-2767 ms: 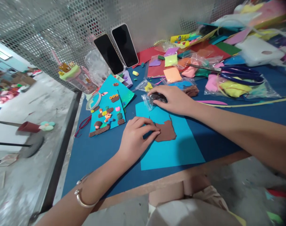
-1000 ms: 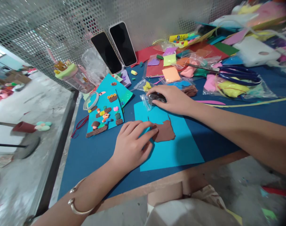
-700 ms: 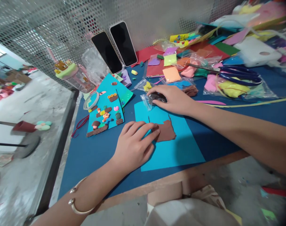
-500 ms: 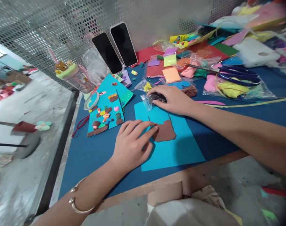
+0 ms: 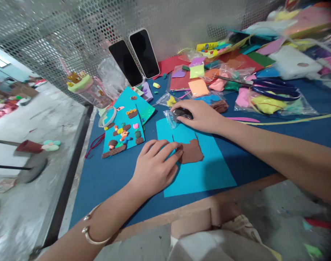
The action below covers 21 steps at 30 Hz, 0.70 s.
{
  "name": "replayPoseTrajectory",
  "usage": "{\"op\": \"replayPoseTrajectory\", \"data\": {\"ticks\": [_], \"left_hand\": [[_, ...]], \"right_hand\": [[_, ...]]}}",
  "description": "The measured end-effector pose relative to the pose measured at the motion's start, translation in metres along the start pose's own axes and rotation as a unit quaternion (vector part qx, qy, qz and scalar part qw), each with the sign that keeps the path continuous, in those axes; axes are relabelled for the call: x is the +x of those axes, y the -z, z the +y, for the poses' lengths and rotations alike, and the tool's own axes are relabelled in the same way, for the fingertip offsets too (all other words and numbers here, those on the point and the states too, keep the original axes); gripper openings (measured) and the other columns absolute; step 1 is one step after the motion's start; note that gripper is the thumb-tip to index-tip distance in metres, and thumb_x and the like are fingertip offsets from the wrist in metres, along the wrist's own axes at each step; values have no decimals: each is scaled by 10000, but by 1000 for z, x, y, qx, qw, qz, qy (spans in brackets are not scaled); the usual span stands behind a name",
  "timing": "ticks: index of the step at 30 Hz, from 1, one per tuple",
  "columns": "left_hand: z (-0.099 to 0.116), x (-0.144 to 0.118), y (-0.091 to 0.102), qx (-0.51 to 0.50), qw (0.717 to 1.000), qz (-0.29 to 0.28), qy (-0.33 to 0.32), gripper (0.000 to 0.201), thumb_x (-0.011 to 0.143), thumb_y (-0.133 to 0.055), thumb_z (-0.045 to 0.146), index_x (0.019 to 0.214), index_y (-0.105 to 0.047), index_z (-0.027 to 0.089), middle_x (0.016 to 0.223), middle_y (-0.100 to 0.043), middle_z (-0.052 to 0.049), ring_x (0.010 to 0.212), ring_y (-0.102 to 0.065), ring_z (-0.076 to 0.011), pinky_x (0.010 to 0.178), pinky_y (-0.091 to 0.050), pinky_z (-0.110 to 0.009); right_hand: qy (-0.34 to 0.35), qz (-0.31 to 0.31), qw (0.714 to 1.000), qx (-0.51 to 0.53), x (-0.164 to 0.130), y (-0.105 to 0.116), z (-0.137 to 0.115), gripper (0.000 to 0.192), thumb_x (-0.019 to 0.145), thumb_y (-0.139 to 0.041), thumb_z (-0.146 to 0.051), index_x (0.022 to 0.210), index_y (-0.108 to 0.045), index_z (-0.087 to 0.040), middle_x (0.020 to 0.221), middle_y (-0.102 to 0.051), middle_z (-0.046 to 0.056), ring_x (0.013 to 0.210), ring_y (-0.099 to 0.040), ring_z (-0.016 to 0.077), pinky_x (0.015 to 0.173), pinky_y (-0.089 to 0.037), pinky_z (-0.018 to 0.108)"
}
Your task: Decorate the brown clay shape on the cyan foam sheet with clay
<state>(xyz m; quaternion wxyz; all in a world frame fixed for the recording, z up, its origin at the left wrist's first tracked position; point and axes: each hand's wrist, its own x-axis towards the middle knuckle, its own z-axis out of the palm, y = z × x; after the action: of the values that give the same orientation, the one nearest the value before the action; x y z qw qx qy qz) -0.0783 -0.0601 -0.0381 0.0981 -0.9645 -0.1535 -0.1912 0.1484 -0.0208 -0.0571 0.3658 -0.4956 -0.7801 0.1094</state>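
**Two hands at work on a clay patch**

Both hands lie flat on the table. From the head camera, the left hand spreads open, its fingertips pressing the edge of a brown clay patch stuck on a blue paper sheet. The right hand rests palm down over a small plastic bag at the sheet's far edge, fingers loosely curled, gripping nothing firmly. A finished clay picture lies just left.
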Motion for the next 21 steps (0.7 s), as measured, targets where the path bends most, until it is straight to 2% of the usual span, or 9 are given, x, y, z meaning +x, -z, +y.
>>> {"op": "replayPoseTrajectory", "data": {"ticks": [4, 7, 11, 15, 17, 21], "left_hand": [[-1, 0, 0, -21, 999, 24, 20, 283, 822, -535, 130, 1064, -662, 207, 1097, -696, -63, 1014, -604, -258, 850, -473, -414], [-8, 4, -3, -74, 989, 73, 104, 288, 843, -517, 126, 1086, -640, 220, 1079, -687, -55, 1005, -608, -226, 882, -471, -391], [-27, 19, -13, -147, 950, 112, 251, 207, 890, -478, 149, 1035, -618, 196, 1045, -655, -59, 961, -612, -185, 841, -490, -332], [-40, 39, -28, -195, 931, 129, 281, 101, 865, -518, 166, 940, -583, 185, 949, -635, -35, 852, -595, -158, 761, -489, -297], [-43, 48, -35, -241, 905, 163, 310, 77, 859, -533, 178, 928, -564, 188, 937, -634, -25, 824, -593, -143, 730, -487, -275], [-47, 57, -44, -363, 831, 207, 368, 60, 837, -555, 188, 896, -542, 187, 907, -638, -24, 787, -612, -128, 654, -485, -233]], "right_hand": [[4, 2, 1000, 0, 0, 0, 1, 305, 810, -548, -192, 1104, -631, -185, 1153, -676, 82, 1055, -617, 253, 902, -457, 395], [11, 7, 1000, 9, 0, 1, -1, 310, 817, -545, -213, 1114, -626, -182, 1153, -675, 84, 1056, -616, 251, 900, -458, 388], [38, 4, 998, 45, 0, 4, -5, 303, 828, -552, -230, 1120, -622, -188, 1158, -673, 82, 1044, -622, 242, 867, -472, 375], [42, 5, 997, 59, 0, 5, -4, 296, 825, -561, -208, 1114, -620, -183, 1138, -679, 83, 1011, -631, 231, 853, -478, 368], [27, 28, 996, 74, 1, 5, -2, 292, 819, -565, -207, 1106, -618, -187, 1131, -679, 79, 1001, -632, 228, 849, -481, 364], [10, 65, 990, 122, 1, 4, -2, 275, 825, -552, -212, 1094, -607, -191, 1127, -674, 73, 988, -634, 217, 849, -489, 358]]}}
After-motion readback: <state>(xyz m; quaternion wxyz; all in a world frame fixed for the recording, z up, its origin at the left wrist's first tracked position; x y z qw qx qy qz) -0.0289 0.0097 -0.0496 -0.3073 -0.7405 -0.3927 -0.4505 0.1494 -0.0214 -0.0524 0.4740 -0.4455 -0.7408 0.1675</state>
